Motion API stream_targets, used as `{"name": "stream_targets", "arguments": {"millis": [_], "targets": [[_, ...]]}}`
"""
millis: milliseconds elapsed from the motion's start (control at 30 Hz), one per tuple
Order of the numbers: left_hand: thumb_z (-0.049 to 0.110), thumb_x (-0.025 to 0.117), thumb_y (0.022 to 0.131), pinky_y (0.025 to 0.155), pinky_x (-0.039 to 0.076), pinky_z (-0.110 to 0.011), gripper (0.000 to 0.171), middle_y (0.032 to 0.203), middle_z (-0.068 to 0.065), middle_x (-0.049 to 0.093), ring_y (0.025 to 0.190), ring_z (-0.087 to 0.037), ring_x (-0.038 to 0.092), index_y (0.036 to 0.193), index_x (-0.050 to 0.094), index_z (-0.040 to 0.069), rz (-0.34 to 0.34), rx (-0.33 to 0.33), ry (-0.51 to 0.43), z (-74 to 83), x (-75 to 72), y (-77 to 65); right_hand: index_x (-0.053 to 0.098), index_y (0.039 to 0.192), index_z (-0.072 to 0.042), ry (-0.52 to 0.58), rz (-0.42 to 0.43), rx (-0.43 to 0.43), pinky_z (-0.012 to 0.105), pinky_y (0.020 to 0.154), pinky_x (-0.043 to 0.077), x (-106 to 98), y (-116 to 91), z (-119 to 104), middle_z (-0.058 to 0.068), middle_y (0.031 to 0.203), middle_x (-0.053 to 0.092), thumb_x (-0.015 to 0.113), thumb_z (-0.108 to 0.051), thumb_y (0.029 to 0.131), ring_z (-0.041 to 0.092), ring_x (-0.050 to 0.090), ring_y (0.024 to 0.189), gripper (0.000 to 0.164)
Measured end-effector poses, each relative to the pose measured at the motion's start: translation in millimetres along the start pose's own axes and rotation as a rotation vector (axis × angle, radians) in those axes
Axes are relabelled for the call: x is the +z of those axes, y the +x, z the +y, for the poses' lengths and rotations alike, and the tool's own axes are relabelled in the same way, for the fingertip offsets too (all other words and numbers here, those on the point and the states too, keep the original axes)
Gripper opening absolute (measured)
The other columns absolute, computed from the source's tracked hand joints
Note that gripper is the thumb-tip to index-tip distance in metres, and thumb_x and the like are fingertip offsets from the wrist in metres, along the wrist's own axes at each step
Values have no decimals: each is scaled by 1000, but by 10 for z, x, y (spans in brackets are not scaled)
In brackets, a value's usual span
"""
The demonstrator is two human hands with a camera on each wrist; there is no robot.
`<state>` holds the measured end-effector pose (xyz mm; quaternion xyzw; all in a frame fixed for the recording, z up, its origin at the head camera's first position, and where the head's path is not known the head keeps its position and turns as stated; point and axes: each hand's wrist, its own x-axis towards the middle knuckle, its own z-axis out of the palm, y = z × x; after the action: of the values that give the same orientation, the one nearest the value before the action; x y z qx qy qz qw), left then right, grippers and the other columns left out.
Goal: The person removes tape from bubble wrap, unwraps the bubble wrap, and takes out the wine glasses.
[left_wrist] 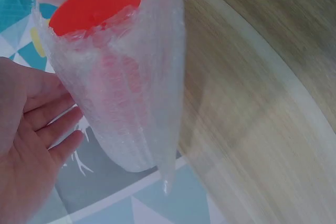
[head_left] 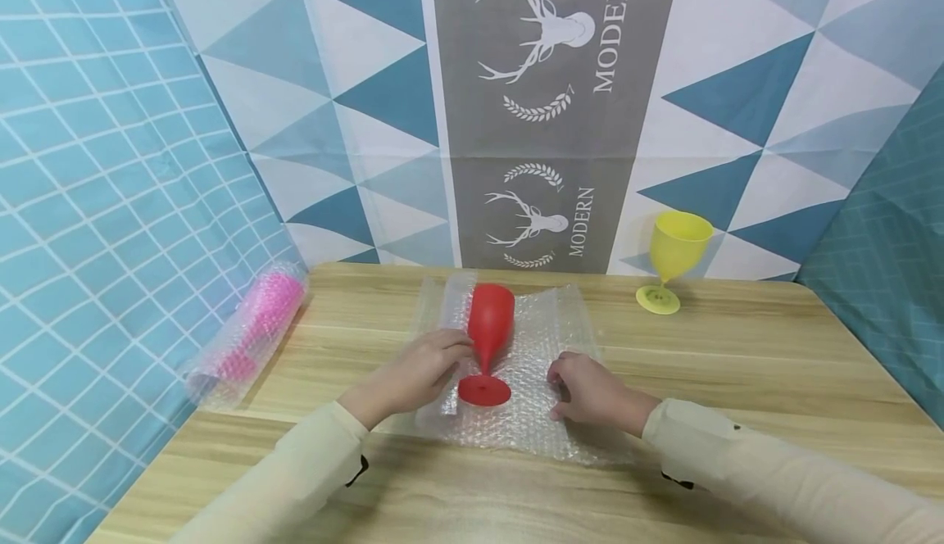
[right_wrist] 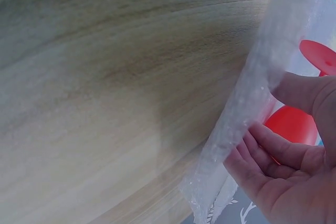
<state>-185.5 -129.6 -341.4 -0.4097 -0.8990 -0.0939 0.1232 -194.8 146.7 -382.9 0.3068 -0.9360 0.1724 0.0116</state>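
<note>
A red plastic goblet [head_left: 490,323] lies on a sheet of bubble wrap [head_left: 538,339], its round foot toward me. My left hand [head_left: 416,374] rests at the goblet's left side, on a folded strip of the wrap. In the left wrist view the fingers of that hand [left_wrist: 39,129] extend loosely against the wrap, and the goblet's foot [left_wrist: 97,9] shows above it. At the sheet's right part, my right hand [head_left: 593,395] has bent fingers. The right wrist view shows its thumb and fingertips [right_wrist: 252,153] at the wrap's raised edge, apparently gripping it.
A pink goblet rolled in bubble wrap [head_left: 254,327] lies at the table's left edge. Upright at the back right stands a yellow goblet [head_left: 674,249]. Patterned cloth [head_left: 546,200] hangs behind the wooden table [head_left: 752,364]; blue checked cloth [head_left: 96,200] borders its left side.
</note>
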Motion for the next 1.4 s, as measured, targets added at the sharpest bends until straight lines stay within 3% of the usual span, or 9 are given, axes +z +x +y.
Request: {"name": "stream_targets", "arguments": {"millis": [233,533,900,1167,1400], "targets": [[9,70,84,96,53,-40,26,112,-13,68,107,-27,62,108,66,-1,86,-76,116,-95,-34,-83,67,90,0,1,10,-5,27,67,52,15,-6,-6,4,81,61,87,-17,66,10,51,74,36],[14,74,81,93,53,-44,25,108,-15,68,104,-29,63,100,67,-1,99,-123,158,-290,-179,-233,66,89,0,-19,38,-36,28,68,52,23,-8,20,4,80,61,87,-18,65,11,53,74,36],[13,75,81,99,50,-47,35,116,-16,65,113,-33,59,110,64,-2,47,-220,100,-494,-207,-434,66,89,-1,-17,26,-29,28,69,53,31,-6,29,4,81,61,87,-18,65,11,53,75,36],[17,77,77,105,43,-52,50,121,-19,62,121,-38,53,118,59,-5,-1,-230,176,-593,-148,-575,66,90,0,-21,24,-20,28,69,53,18,-3,10,5,82,62,87,-17,65,12,54,75,36],[16,79,73,102,47,-50,53,120,-21,62,115,-37,57,117,59,-6,-9,-242,163,-666,-31,-670,66,92,-1,-27,2,10,28,69,53,11,-1,-2,4,83,62,87,-18,67,11,53,75,36]]}}
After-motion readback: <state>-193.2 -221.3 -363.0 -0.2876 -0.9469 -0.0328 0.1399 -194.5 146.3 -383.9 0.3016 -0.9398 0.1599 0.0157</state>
